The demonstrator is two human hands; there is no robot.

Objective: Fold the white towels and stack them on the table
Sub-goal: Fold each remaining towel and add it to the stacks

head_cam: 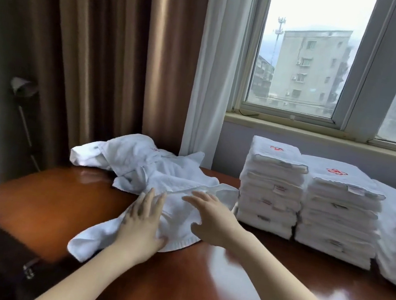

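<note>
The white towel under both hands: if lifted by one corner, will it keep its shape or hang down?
Probably it hangs limp: the towel lies wrinkled and bunched. On the glossy table it may slide when pushed, unless the flat left hand and right hand press it down.

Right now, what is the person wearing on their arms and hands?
Nothing that shows. The left hand and right hand are bare: no gloves, watch or bracelet. The left forearm and right forearm are bare, with no sleeve in view.
</note>
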